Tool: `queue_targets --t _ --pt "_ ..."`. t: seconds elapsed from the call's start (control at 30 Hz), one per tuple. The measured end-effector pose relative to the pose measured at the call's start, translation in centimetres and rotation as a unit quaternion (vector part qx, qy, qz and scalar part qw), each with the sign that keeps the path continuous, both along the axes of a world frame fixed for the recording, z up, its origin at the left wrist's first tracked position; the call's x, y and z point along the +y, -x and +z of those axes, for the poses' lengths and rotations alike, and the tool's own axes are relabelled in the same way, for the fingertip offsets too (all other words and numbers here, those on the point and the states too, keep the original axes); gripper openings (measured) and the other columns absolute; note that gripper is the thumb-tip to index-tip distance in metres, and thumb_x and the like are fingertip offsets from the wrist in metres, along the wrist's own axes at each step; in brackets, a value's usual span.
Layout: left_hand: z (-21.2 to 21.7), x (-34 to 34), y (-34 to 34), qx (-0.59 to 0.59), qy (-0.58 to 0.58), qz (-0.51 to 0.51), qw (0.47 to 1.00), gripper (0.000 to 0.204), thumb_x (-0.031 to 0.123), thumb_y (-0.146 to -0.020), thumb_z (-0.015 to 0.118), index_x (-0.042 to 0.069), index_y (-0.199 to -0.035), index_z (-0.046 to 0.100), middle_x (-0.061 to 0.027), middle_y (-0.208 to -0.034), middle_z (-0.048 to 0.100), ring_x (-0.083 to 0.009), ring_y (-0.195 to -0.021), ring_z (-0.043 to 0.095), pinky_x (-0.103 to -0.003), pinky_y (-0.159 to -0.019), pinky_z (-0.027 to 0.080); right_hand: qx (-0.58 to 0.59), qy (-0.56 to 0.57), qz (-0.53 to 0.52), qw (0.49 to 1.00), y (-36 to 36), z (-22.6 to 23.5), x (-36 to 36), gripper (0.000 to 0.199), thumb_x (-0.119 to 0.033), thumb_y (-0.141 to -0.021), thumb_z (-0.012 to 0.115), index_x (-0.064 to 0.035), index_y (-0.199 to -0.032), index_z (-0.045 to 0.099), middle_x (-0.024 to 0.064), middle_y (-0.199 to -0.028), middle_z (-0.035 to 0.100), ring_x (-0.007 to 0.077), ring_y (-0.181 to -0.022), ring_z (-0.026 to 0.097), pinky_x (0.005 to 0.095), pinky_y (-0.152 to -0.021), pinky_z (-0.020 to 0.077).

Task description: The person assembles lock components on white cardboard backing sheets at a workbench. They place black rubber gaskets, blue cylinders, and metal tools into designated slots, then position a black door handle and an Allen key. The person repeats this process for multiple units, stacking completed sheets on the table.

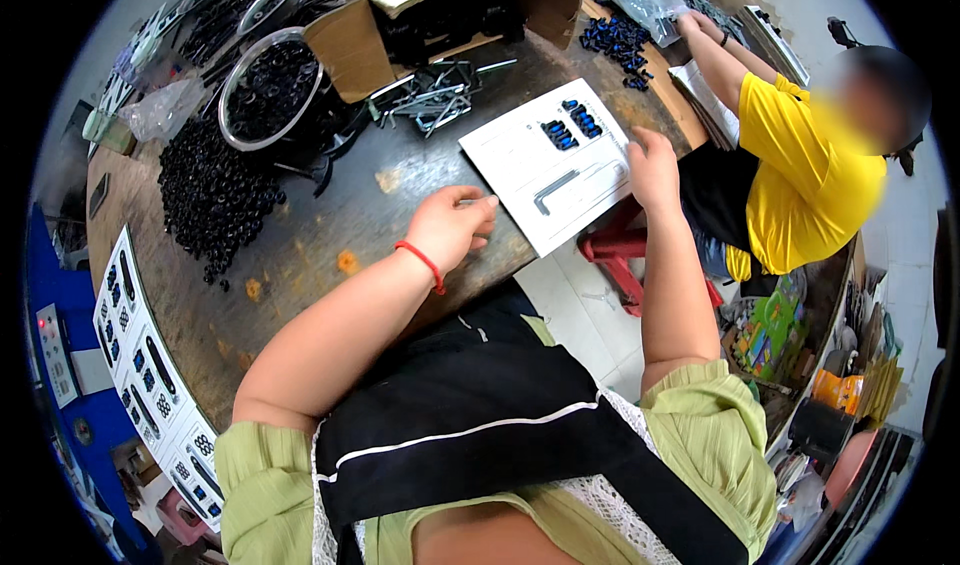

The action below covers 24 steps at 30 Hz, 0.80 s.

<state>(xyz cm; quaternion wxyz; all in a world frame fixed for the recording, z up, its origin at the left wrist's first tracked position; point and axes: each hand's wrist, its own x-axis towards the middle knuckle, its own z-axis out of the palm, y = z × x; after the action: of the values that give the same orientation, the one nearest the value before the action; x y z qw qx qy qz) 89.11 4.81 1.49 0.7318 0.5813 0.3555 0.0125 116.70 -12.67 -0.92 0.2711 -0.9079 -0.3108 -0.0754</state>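
A white card (510,177) lies at the table's front edge, its lower right corner jutting past it. On it are two rows of black-and-blue screws (560,136) and an L-shaped hex key (549,193). At the card's left edge, my left hand (452,227), with a red cord at the wrist, has its fingers curled together; what they hold, if anything, is hidden. My right hand (655,170) is at the card's right edge, thumb and forefinger closed on that edge.
Black nuts (215,190) are heaped left, beside a clear tub (225,115) of black parts. Behind are hex keys (430,100), a cardboard box (345,50) and blue screws (615,47). A filled white sheet (155,445) lies left; a person in yellow (810,180) works at right.
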Motion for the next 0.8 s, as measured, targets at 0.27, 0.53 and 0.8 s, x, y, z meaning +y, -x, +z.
queue_targets --t 0.27,0.53,0.8 --pt "-2.6 0.0 -5.6 0.08 -0.012 0.028 0.996 0.026 0.019 -0.093 0.066 -0.006 -0.103 0.062 -0.0092 -0.087 0.069 -0.0127 -0.072 0.067 -0.024 -0.063 0.054 0.198 -0.083 -0.023 0.976 -3.3 -1.6 -0.3 0.027 -0.014 -0.084 0.064 0.0027 -0.105 0.07 0.0175 -0.093 0.072 0.0253 -0.084 0.069 0.0334 -0.079 0.0519" --pt "-2.1 0.8 -1.2 0.011 -0.029 0.094 0.995 0.019 0.01 -0.091 0.066 -0.003 -0.102 0.059 -0.0081 -0.083 0.067 -0.0113 -0.07 0.065 -0.023 -0.06 0.051 0.188 -0.136 0.001 0.973 0.6 0.2 1.0 0.026 -0.011 -0.082 0.065 0.0034 -0.104 0.07 0.0162 -0.094 0.067 0.0236 -0.078 0.063 0.0337 -0.075 0.0507" --pt "0.8 3.9 14.5 -0.014 -0.065 0.156 0.986 0.019 0.01 -0.091 0.066 0.0 -0.103 0.056 -0.0043 -0.082 0.066 -0.0091 -0.071 0.059 -0.023 -0.063 0.047 0.198 -0.088 0.146 0.965 14.2 4.2 6.2 0.024 -0.008 -0.085 0.064 0.0037 -0.106 0.067 0.0144 -0.091 0.063 0.0217 -0.075 0.061 0.0324 -0.074 0.0504"
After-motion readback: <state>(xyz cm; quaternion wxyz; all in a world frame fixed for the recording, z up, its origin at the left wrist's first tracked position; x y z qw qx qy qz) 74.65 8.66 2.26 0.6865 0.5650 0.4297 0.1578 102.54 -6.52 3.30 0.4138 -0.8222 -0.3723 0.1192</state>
